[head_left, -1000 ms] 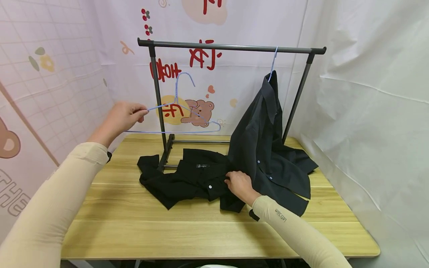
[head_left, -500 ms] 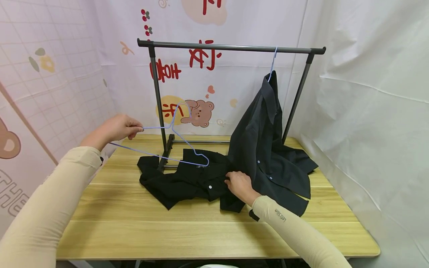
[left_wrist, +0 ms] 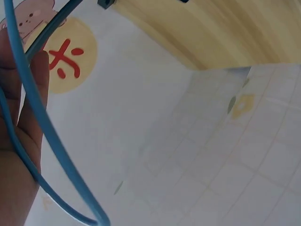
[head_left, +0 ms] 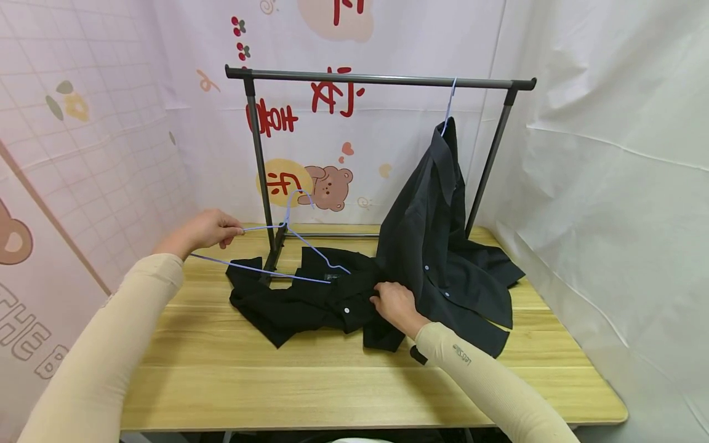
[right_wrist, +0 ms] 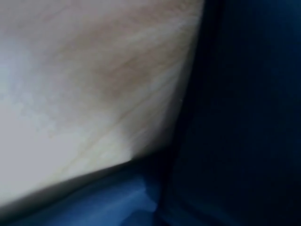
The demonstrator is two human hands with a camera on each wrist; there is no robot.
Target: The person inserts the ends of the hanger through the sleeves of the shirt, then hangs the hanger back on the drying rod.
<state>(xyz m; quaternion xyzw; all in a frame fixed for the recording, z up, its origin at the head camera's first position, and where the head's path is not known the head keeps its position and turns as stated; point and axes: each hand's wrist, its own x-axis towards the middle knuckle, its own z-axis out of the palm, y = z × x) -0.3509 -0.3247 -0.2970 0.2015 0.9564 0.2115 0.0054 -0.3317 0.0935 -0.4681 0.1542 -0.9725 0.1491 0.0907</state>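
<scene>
My left hand (head_left: 207, 232) pinches one shoulder of a blue wire hanger (head_left: 312, 246) over the left of the table. The hanger's hook points up, and its far end reaches the neck of a black shirt (head_left: 299, 307) lying on the table; the tip there is out of sight, apparently under the cloth. My right hand (head_left: 396, 303) grips that shirt's edge near a white button. In the left wrist view, the hanger's wire (left_wrist: 51, 127) crosses in front of the left fingers (left_wrist: 37, 99). Dark cloth (right_wrist: 240, 117) and blurred skin fill the right wrist view.
A grey metal rack (head_left: 382, 79) stands at the back of the wooden table (head_left: 354, 394). On its right side another black shirt (head_left: 412, 227) hangs from a blue hanger, its lower part spread over the table. Printed curtains (head_left: 388, 37) enclose the back and sides.
My left hand first lowered the hanger, then moved it slightly right, so its far end went from in front of the curtain to the shirt's neck. My right hand has stayed in place.
</scene>
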